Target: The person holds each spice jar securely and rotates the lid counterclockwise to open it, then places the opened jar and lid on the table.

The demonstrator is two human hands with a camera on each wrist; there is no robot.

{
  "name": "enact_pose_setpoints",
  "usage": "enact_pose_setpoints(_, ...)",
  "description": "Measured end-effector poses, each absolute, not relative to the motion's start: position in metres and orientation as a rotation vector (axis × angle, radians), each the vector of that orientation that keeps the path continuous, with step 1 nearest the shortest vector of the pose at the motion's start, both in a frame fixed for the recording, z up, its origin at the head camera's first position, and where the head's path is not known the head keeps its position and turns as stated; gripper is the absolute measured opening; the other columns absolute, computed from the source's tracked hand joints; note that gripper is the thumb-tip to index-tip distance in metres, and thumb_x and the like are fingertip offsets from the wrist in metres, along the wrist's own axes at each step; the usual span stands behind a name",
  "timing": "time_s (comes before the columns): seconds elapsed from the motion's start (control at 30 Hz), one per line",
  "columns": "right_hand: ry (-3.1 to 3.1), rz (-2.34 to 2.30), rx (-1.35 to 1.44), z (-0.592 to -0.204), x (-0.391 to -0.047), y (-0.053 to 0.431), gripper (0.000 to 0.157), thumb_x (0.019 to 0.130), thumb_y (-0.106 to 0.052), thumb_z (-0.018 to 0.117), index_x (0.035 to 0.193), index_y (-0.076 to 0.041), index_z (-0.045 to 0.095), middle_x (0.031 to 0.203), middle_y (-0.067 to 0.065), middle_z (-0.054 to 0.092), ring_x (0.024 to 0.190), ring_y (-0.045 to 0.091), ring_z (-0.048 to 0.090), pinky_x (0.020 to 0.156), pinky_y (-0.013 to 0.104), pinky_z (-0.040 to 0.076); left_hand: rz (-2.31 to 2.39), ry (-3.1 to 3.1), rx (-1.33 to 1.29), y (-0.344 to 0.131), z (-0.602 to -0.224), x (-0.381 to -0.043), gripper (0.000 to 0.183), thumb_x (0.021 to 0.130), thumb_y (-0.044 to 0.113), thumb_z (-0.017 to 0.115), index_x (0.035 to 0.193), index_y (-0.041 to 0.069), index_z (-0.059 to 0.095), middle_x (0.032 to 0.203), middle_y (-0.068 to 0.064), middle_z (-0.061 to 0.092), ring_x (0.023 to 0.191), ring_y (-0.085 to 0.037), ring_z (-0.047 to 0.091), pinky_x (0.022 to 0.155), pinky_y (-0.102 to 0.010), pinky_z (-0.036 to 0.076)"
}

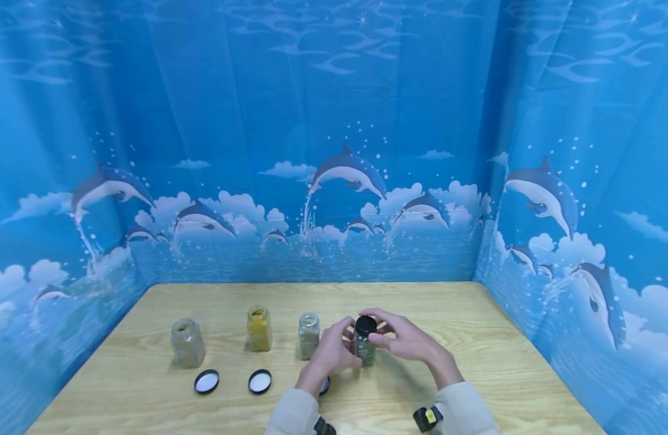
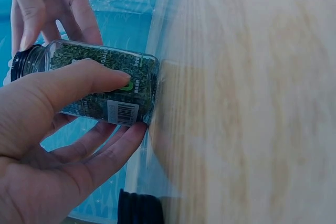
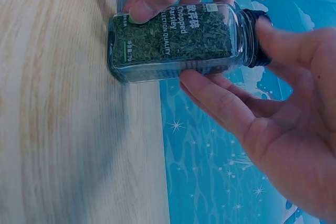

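A glass spice jar of chopped parsley [image 1: 366, 353] stands upright on the table with a black lid [image 1: 366, 325] on its mouth. My left hand [image 1: 334, 350] grips the jar's lower body between thumb and fingers, beside the barcode in the left wrist view. At the top, my right hand [image 1: 410, 339] holds the lid, its thumb [image 3: 286, 43] against the lid's edge; one of its fingers lies along the jar's side in the right wrist view. Just left of my left hand is an uncapped jar [image 1: 309, 338] with pale contents.
Farther left stand an uncapped jar of yellow powder [image 1: 259, 331] and an uncapped greyish jar [image 1: 188, 345]. Two black lids lie white inside up, one lid [image 1: 260, 382] before the yellow jar and another lid [image 1: 207, 382] farther left. A third lid [image 1: 325, 386] is partly hidden by my left wrist.
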State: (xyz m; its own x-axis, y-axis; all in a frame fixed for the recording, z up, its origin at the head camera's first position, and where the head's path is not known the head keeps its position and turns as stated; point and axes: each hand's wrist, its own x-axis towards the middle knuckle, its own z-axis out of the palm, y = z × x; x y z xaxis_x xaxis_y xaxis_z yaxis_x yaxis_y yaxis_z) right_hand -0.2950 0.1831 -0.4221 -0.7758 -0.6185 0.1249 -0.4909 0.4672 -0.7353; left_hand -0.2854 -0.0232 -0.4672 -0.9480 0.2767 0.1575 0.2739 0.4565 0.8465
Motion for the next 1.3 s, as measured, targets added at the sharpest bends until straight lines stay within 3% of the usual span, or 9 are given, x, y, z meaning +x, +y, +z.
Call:
enact_pose_setpoints(0.13,2.575,-1.196,-0.915,-0.4226,-0.2959,0.1821,0.056,0.103,-0.029,0.063,0.152,-0.007,0.045,0.145,0.021,0.057,0.121,0.036,0.063,0.101,0.052,0.058,1.565,2.673,0.514,-0.0229,-0.4669,-0.2849,0.057,0.061,-0.008,0.086,0.108,0.014,0.063,0.103,-0.011,0.072,0.094,-0.03,0.075,0.085,-0.045,0.065)
enact_pose_setpoints(0.33,2.6,-1.218,-0.799,-0.4224,-0.2956,0.1792,0.053,0.101,-0.035,0.066,0.144,-0.01,0.049,0.126,0.014,0.066,0.117,0.03,0.064,0.09,0.043,0.061,1.564,2.683,0.523,-0.0229,-0.4662,-0.2842,0.057,0.06,-0.009,0.085,0.107,0.012,0.062,0.1,-0.013,0.072,0.092,-0.032,0.075,0.084,-0.046,0.065)
enact_pose_setpoints(0.6,2.624,-1.233,-0.779,-0.4218,-0.2953,0.1767,0.043,0.1,-0.033,0.067,0.132,-0.009,0.05,0.121,0.012,0.068,0.113,0.026,0.064,0.091,0.041,0.06,1.565,2.688,0.528,-0.0235,-0.4667,-0.2841,0.057,0.059,-0.01,0.085,0.106,0.013,0.062,0.099,-0.012,0.072,0.091,-0.031,0.075,0.083,-0.045,0.066)
enact_pose_setpoints(0.93,2.595,-1.228,-0.885,-0.4214,-0.2938,0.1802,0.043,0.102,-0.023,0.063,0.14,-0.006,0.052,0.129,0.019,0.066,0.115,0.035,0.066,0.093,0.049,0.061,1.557,2.7,0.539,-0.0236,-0.4676,-0.2857,0.057,0.059,-0.01,0.085,0.107,0.012,0.062,0.098,-0.011,0.071,0.09,-0.029,0.075,0.081,-0.043,0.065)
enact_pose_setpoints(1.3,2.568,-1.189,-0.986,-0.4204,-0.2938,0.1838,0.047,0.105,-0.018,0.056,0.149,-0.004,0.047,0.14,0.025,0.059,0.119,0.041,0.065,0.095,0.04,0.062,1.554,2.698,0.526,-0.0235,-0.4682,-0.2873,0.058,0.059,-0.008,0.086,0.108,0.014,0.063,0.1,-0.011,0.072,0.091,-0.027,0.075,0.082,-0.041,0.065)
